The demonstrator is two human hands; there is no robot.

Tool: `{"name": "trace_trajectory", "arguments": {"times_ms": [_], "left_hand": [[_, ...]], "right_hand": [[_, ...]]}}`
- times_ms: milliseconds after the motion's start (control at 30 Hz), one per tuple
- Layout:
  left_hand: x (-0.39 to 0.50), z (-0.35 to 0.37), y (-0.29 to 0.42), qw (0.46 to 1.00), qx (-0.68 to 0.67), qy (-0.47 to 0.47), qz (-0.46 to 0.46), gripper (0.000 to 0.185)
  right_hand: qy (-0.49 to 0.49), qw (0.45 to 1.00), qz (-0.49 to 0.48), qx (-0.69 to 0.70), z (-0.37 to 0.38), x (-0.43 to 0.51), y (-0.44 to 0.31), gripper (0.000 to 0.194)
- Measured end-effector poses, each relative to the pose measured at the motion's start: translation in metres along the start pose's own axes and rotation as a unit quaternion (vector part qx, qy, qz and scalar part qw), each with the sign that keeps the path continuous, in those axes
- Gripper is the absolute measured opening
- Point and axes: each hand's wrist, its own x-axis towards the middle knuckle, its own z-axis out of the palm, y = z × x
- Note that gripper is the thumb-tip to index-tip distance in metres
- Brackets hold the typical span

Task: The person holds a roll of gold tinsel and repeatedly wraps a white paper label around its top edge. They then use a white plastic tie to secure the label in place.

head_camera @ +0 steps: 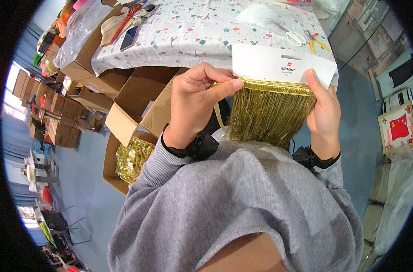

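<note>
A gold tinsel fringe garland (pixel 266 115) hangs in front of my chest, its top band folded in layers along a white printed header card (pixel 260 64). With thumb and fingers, my left hand (pixel 201 98) pinches the band at the card's lower left corner. A loose strip of the band (pixel 219 115) droops below that hand. My right hand (pixel 323 105) grips the card and the band at the right end, thumb in front. The fingers behind the card are hidden.
A table with a patterned cloth (pixel 192 30) stands ahead, bearing white-handled scissors (pixel 295 38), yellow-handled pliers (pixel 317 42) and a phone (pixel 129 38). At left, an open carton (pixel 113 182) holds gold tinsel (pixel 131 159). Another open carton (pixel 158 110) sits below the table edge.
</note>
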Motion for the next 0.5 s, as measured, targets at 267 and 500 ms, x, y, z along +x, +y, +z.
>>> {"name": "trace_trajectory", "arguments": {"times_ms": [267, 500], "left_hand": [[0.001, -0.002, 0.000, 0.999, 0.022, 0.013, -0.022, 0.011], [0.016, -0.007, -0.007, 0.998, -0.006, 0.005, -0.059, 0.012]], "right_hand": [[-0.005, 1.000, 0.018, -0.020, 0.005, 0.002, -0.003, 0.036], [0.010, 0.996, 0.082, -0.028, 0.005, 0.018, -0.004, 0.039]]}}
